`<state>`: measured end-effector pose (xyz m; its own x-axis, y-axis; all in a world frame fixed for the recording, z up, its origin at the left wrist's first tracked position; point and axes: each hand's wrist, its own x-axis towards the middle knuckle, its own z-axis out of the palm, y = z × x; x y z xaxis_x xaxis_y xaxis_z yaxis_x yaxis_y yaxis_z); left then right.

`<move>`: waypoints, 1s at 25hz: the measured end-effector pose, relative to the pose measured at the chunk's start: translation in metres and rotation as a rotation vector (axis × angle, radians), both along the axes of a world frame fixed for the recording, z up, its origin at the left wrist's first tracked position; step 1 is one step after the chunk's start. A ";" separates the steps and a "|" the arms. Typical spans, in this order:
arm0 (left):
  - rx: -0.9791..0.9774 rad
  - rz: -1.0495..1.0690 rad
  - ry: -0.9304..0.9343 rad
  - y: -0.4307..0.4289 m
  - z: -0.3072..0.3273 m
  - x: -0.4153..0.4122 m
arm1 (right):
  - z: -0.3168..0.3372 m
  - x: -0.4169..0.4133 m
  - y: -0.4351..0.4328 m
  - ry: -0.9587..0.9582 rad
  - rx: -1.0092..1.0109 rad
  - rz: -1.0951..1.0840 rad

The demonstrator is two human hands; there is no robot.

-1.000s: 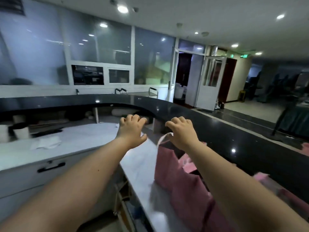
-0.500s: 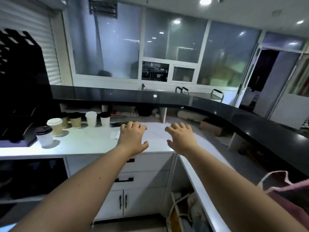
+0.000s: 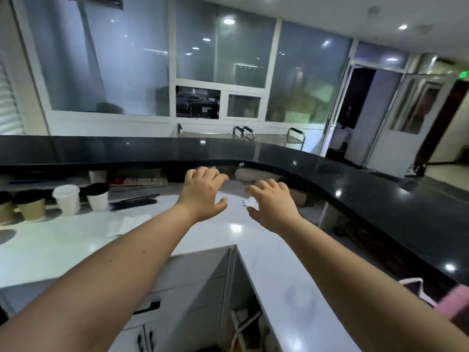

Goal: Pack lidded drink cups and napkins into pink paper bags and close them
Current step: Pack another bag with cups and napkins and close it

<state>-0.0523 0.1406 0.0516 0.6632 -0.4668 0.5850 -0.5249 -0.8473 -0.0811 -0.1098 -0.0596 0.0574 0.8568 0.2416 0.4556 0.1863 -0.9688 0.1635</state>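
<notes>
- At the far left of the white desk (image 3: 63,245), two brown paper cups with black lids (image 3: 31,205), a white lidded paper cup (image 3: 66,199) and a white cup with a black lid (image 3: 97,196) stood in a row, well apart from both hands.
- Flat white paper napkins (image 3: 129,224) lay on the desk nearer the person, just left of the left forearm.
- The left hand (image 3: 203,193) hovered above the desk, fingers loosely curled, grasping nothing.
- The right hand (image 3: 272,207) hovered near it, likewise released. A small crumpled white scrap (image 3: 251,202) showed by its thumb, and I could not tell whether the two touched.
- The pink paper bag (image 3: 454,301) sat at the far right edge, mostly out of view and far from the cups.
- The risk probably lay in that gap. A cup carried across the desk corner could tip or loosen its lid, and a reach back to a bag out of sight could knock it over.
</notes>
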 end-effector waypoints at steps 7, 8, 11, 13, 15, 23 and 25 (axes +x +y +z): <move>-0.088 -0.479 0.099 -0.184 -0.045 -0.019 | -0.035 -0.081 -0.129 -0.013 0.101 -0.429; -0.086 -0.548 0.109 -0.203 -0.049 -0.029 | -0.040 -0.095 -0.139 -0.021 0.113 -0.505; -0.094 -0.738 0.156 -0.242 -0.056 -0.057 | -0.053 -0.138 -0.149 -0.044 0.157 -0.680; -0.120 -0.867 0.223 -0.257 -0.065 -0.078 | -0.060 -0.170 -0.144 -0.076 0.200 -0.780; -0.160 -0.985 0.322 -0.265 -0.075 -0.104 | -0.069 -0.205 -0.135 -0.164 0.270 -0.870; -0.071 -1.217 0.268 -0.304 -0.103 -0.194 | -0.108 -0.306 -0.122 -0.157 0.451 -1.313; 0.090 -1.114 0.281 -0.319 -0.109 -0.204 | -0.113 -0.313 -0.120 -0.122 0.448 -1.361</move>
